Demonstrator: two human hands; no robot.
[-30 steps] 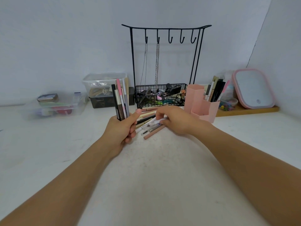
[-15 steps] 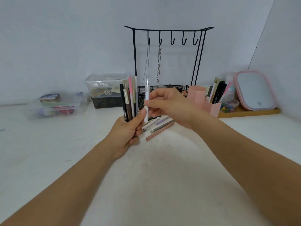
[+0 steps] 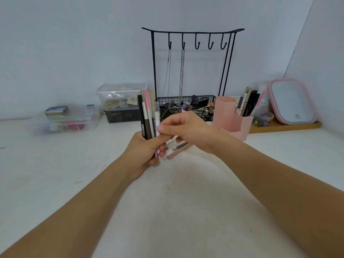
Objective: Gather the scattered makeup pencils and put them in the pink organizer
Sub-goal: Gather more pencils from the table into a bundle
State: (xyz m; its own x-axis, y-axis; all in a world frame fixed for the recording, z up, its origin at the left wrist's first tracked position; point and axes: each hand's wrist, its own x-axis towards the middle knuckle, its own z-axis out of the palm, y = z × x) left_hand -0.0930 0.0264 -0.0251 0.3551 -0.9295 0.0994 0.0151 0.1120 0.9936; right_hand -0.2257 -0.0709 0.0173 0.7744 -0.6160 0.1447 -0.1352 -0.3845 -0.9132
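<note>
head view | a bunch of makeup pencils is gripped upright in the left hand | a white pencil is pinched by the right hand against the bunch | loose pencils left on the table – pink organizer just right

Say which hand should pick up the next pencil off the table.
Right. The left hand grips the upright bundle, so it is full. The right hand is adding a white pencil to it and sits directly over the loose pencils.
</note>
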